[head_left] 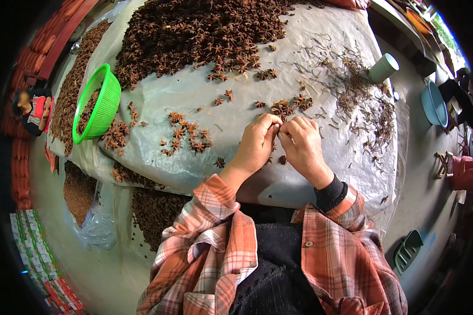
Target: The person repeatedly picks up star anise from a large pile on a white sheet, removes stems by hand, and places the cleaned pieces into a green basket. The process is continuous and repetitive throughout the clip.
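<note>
My left hand (260, 138) and my right hand (300, 141) meet fingertip to fingertip over a table covered with plastic sheeting (228, 173). Whatever may be pinched between the fingertips is too small to make out. Just beyond the fingers lies a small cluster of star anise (282, 108), with a few more pieces under and beside my hands. A large heap of star anise (189, 35) covers the far part of the sheet. Thin dark stems (345, 82) are scattered to the right. Loose star anise (187, 132) lie to the left of my left hand.
A green plastic basket (110, 104) leans at the left, holding brown material. A pale cup (383, 69) stands at the table's right edge. Beyond are a blue basin (433, 104) and a green plastic stool (409, 251). Another person (35, 110) sits at the far left, near stacked red sacks (20, 165).
</note>
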